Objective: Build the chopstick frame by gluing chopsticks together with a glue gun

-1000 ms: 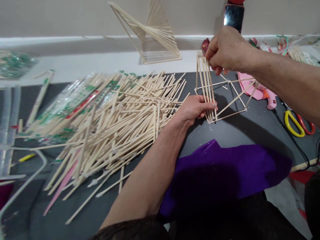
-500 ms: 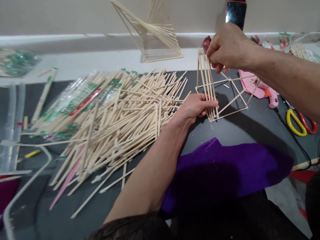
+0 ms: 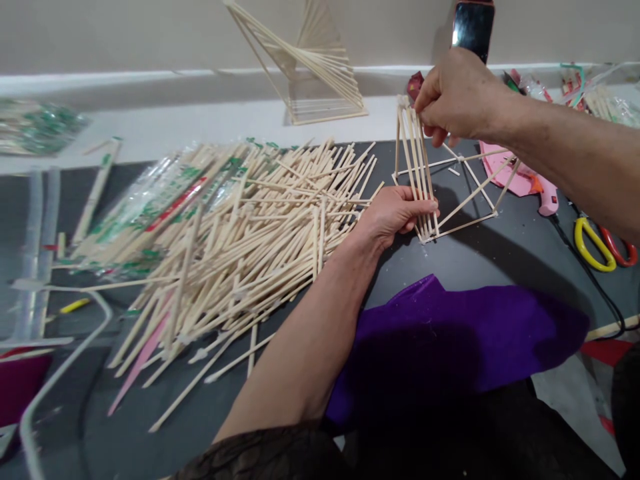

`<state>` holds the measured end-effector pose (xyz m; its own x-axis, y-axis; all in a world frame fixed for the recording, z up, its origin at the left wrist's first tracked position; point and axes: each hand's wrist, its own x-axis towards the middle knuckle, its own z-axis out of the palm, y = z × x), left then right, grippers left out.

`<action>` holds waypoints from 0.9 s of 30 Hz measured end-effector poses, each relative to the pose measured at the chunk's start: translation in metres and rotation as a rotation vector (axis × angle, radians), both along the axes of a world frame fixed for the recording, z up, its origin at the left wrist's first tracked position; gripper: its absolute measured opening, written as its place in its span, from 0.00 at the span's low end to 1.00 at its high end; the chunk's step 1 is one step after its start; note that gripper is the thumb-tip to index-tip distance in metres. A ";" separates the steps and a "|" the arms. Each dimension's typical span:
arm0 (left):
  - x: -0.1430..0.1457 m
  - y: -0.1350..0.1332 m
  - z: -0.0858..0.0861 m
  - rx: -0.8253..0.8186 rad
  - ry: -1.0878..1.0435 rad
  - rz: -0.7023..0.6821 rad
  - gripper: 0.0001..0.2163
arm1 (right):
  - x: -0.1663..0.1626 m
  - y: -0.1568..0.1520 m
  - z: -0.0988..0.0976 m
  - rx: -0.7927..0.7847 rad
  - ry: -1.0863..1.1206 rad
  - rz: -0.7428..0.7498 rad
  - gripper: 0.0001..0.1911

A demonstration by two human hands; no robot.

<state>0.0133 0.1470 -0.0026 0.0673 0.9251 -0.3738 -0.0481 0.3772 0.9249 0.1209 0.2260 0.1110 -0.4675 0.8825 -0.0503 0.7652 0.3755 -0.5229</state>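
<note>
A frame of thin wooden sticks (image 3: 477,222) stands on the dark table, with several sticks side by side in a slanting row on its left side. Low on that row, my left hand (image 3: 397,213) is closed, thumb in front and fingers behind. My right hand (image 3: 453,93) pinches at the upper end of the row's rightmost stick (image 3: 427,160); the fingertips partly hide that end. Whitish glue shows at the frame's joints. Left of my left hand lies a big heap of loose wooden sticks (image 3: 280,227).
A stick sculpture (image 3: 325,80) stands by the wall, and a phone (image 3: 473,30) leans behind my right hand. At right lie a pink glue gun (image 3: 549,200) and scissors with yellow and red handles (image 3: 595,245). Purple cloth (image 3: 465,333) lies in front; packaged chopsticks (image 3: 150,207) are left.
The whole view has shifted slightly, so things sit a little further right. Both hands keep their places on the stick frame.
</note>
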 end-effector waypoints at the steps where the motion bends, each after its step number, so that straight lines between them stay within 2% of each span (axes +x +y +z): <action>1: 0.000 0.000 0.000 0.000 0.005 0.000 0.03 | 0.000 0.000 -0.001 0.008 0.008 0.004 0.12; 7: 0.000 0.001 -0.001 -0.004 0.016 0.003 0.02 | 0.002 0.005 -0.004 -0.034 0.019 0.013 0.11; 15: 0.000 0.000 -0.001 -0.003 -0.014 0.000 0.03 | 0.006 0.013 -0.014 0.033 0.054 0.031 0.11; 27: 0.001 0.001 -0.003 0.002 -0.001 -0.002 0.03 | 0.006 0.008 -0.010 0.066 -0.010 0.042 0.10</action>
<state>0.0143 0.1485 -0.0056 0.0699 0.9255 -0.3722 -0.0485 0.3758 0.9254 0.1264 0.2338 0.1009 -0.5039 0.8638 0.0027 0.7532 0.4409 -0.4882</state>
